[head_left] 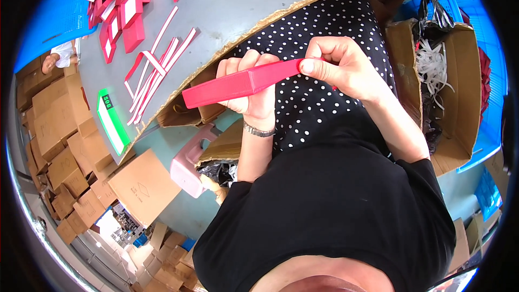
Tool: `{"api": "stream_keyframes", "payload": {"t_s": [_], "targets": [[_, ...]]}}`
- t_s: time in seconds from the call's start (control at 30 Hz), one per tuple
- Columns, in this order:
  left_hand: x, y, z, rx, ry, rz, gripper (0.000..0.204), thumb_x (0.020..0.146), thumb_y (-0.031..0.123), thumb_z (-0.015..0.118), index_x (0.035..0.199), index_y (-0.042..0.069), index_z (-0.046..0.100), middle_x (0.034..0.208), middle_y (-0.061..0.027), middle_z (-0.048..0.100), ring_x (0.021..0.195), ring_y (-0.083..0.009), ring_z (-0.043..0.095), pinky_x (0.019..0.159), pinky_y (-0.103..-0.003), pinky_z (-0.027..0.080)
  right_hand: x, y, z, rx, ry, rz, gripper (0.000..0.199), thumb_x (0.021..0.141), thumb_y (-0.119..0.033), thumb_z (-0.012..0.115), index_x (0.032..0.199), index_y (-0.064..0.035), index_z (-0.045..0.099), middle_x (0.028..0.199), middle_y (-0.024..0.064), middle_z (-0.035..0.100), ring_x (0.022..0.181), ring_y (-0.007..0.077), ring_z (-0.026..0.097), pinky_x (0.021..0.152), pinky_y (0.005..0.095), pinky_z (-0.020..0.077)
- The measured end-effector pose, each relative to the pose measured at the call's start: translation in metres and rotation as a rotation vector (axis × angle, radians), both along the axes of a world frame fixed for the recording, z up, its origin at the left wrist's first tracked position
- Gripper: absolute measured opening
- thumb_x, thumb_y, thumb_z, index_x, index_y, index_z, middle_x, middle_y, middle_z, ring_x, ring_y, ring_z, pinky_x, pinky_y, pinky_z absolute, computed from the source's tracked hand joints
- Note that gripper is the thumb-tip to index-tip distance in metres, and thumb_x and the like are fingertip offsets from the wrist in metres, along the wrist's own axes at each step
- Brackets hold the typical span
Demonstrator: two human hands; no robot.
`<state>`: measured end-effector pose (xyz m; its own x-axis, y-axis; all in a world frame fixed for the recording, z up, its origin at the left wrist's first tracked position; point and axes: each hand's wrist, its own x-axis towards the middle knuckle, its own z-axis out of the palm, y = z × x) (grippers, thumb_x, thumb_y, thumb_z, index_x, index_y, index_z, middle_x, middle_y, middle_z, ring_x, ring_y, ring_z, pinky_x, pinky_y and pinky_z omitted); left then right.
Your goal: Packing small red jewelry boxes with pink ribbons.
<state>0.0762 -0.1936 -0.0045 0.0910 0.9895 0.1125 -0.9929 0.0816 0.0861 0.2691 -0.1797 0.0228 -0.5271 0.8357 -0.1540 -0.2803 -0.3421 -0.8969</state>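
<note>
A flat red box (226, 88) is held up in front of me, above my lap in its black polka-dot cloth. My left hand (260, 104), with a metal watch on the wrist, wraps round the box from behind and below, fingertips showing over its upper edge. At the right end of the box, my right hand (341, 71) pinches the narrow red tip between thumb and forefinger. Whether that tip is a flap or a strip, I cannot tell. Several red-and-white strips (162, 68) lie on the grey table (203, 19) to the left.
Red boxes with white faces (123, 13) are heaped at the table's far left, beside a blue crate (51, 13). A green-and-white box (112, 123) lies near the table edge. An open carton (457, 92) with white strips stands right. A pink stool (186, 167) stands lower left.
</note>
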Motion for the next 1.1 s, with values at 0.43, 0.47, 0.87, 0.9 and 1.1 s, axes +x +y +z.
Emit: {"api": "stream_keyframes", "payload": {"t_s": [0.43, 0.47, 0.87, 0.9, 1.1], "targets": [[0.002, 0.002, -0.003, 0.01, -0.205, -0.037, 0.031, 0.076, 0.015, 0.068, 0.058, 0.02, 0.044, 0.058, 0.0104, 0.037, 0.069, -0.0086, 0.037, 0.077, -0.03, 0.029, -0.014, 0.003, 0.0, 0.004, -0.03, 0.03, 0.031, 0.088, -0.022, 0.07, 0.065, -0.0053, 0.056, 0.056, -0.0084, 0.044, 0.054, 0.0013, 0.035, 0.046, 0.0218, 0.0279], [0.002, 0.002, -0.003, 0.027, -0.204, -0.034, 0.031, 0.076, 0.015, 0.068, 0.058, 0.02, 0.044, 0.058, 0.0103, 0.037, 0.069, -0.0087, 0.037, 0.077, -0.03, 0.029, -0.015, 0.002, -0.001, 0.002, -0.03, 0.028, 0.031, 0.088, -0.022, 0.07, 0.065, -0.0053, 0.056, 0.056, -0.0084, 0.044, 0.054, 0.0013, 0.035, 0.046, 0.0218, 0.0279], [0.016, 0.003, 0.002, 0.038, -0.291, -0.024, 0.027, 0.082, 0.014, 0.059, 0.061, 0.018, 0.042, 0.062, 0.0074, 0.036, 0.069, -0.0102, 0.034, 0.073, -0.033, 0.027, -0.014, 0.009, -0.004, 0.054, -0.285, 0.046, 0.032, 0.083, -0.029, 0.075, 0.075, -0.0036, 0.057, 0.058, -0.0035, 0.051, 0.051, 0.0027, 0.042, 0.047, 0.0186, 0.0336], [0.018, 0.002, 0.002, 0.039, -0.29, -0.025, 0.027, 0.082, 0.014, 0.059, 0.061, 0.018, 0.042, 0.062, 0.0074, 0.036, 0.069, -0.0102, 0.034, 0.073, -0.033, 0.027, -0.014, 0.008, -0.004, 0.089, -0.176, 0.025, 0.029, 0.083, -0.027, 0.075, 0.078, -0.0035, 0.059, 0.061, -0.0035, 0.052, 0.055, 0.003, 0.044, 0.051, 0.0188, 0.0362], [0.036, 0.003, 0.003, -0.06, -0.419, -0.057, 0.02, 0.08, 0.018, 0.06, 0.063, 0.015, 0.05, 0.063, 0.0053, 0.041, 0.067, -0.0099, 0.041, 0.072, -0.028, 0.035, -0.013, 0.004, -0.004, 0.144, 0.217, 0.021, 0.011, 0.084, -0.011, 0.072, 0.086, -0.0038, 0.063, 0.072, -0.003, 0.06, 0.074, 0.0036, 0.052, 0.072, 0.0225, 0.0446]]}}
